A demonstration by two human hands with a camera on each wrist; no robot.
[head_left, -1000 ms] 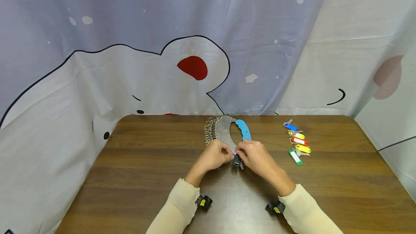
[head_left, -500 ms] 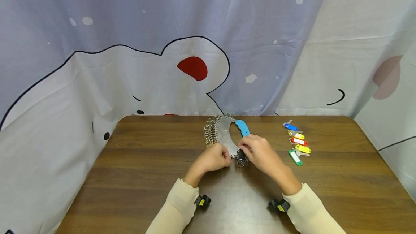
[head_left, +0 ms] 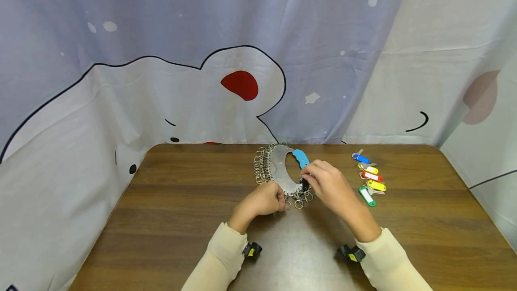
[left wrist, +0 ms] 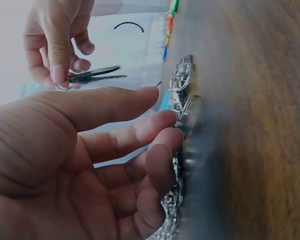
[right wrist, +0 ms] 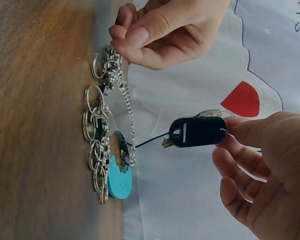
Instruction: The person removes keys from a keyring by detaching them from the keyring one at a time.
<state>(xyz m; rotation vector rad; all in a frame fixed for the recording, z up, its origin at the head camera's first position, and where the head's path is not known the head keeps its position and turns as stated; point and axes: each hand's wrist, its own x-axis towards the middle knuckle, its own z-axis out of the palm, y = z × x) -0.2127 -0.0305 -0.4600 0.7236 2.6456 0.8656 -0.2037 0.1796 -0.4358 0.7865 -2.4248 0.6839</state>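
Note:
A crescent-shaped metal key holder (head_left: 278, 165) with a light blue handle (head_left: 300, 158) lies near the table's back edge. Clips with split rings (head_left: 299, 204) line its curved side. Over its right end, my right hand (head_left: 328, 185) pinches the ring of a black key tag (right wrist: 199, 132); a key hangs with the tag, raised off the holder in the right wrist view. My left hand (head_left: 263, 199) is at the holder's near edge, fingertips right by the rings. In the left wrist view its thumb stands apart from loosely bent fingers, nothing pinched between them.
On the right of the wooden table (head_left: 169, 219), keys with coloured tags lie in a column: a blue tag (head_left: 361, 158), yellow ones, a red tag (head_left: 372, 176) and a green tag (head_left: 367, 196). A patterned curtain (head_left: 161, 98) hangs behind the back edge.
My right hand has moved right, away from the left hand, carrying the black key tag. Several split rings at the holder's near end have come into view. The left hand has shifted only slightly.

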